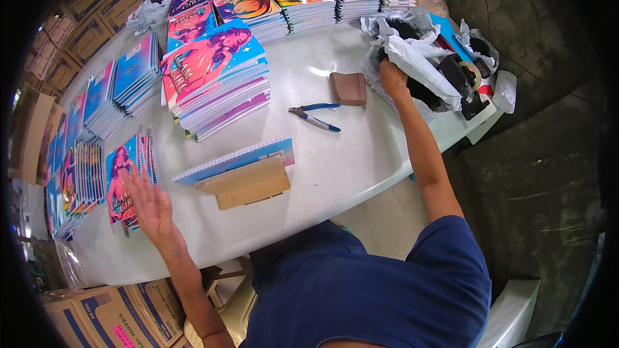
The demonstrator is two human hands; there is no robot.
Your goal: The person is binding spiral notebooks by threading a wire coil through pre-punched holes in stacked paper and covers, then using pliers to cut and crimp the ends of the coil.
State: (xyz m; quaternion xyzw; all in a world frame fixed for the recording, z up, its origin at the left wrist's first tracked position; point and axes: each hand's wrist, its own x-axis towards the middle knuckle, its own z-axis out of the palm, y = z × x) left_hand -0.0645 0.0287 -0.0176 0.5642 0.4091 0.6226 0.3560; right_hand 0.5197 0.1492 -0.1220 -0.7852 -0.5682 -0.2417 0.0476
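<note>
My left hand (149, 203) lies flat with fingers spread on the white table (335, 167), beside a small pile of spiral notebooks with a pink and blue illustrated cover (124, 179). My right hand (391, 77) reaches far across into a heap of crumpled white paper and black spiral bindings (419, 58); its fingers are buried there, so what they grip is hidden. An unbound notebook block (235, 160) rests against a wooden jig (248, 183) in front of me. Blue-handled pliers (314, 116) lie mid-table, next to a brown pad (348, 88).
Tall stacks of colourful notebooks (216, 77) stand at the middle, along the left edge and across the back of the table. Cardboard boxes (109, 316) sit on the floor at lower left and upper left. A tape roll (465, 66) lies at the table's right end.
</note>
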